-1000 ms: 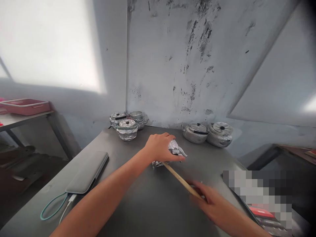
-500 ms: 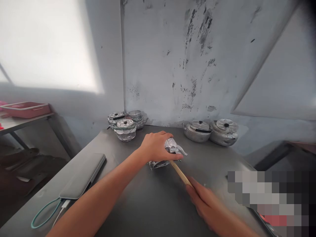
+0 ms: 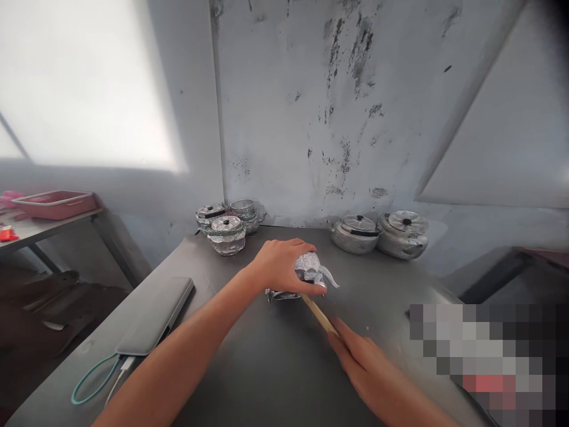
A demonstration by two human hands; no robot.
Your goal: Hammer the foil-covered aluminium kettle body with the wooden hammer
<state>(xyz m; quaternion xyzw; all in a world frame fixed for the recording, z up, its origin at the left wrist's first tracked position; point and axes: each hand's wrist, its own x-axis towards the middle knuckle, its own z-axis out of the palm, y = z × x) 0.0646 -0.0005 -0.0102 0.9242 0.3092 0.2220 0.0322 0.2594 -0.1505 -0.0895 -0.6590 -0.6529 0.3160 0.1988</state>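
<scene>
My left hand (image 3: 280,265) is closed over a small crumpled silver pot (image 3: 310,268) lying on its side on the grey metal table (image 3: 267,367). My right hand (image 3: 360,362) grips a wooden stick (image 3: 317,313). The stick's far end goes into the pot's opening beneath my left hand. The stick's tip is hidden.
Three small lidded silver pots (image 3: 226,228) cluster at the table's back left. Two larger lidded pots (image 3: 380,234) stand at the back right by the stained wall. A grey power bank (image 3: 155,317) with a teal cable (image 3: 91,382) lies at left. A pink tray (image 3: 57,204) rests on a side table.
My right hand has slid forward along the stick toward the pot, so less bare stick shows between my hands. My left hand keeps its hold on the pot.
</scene>
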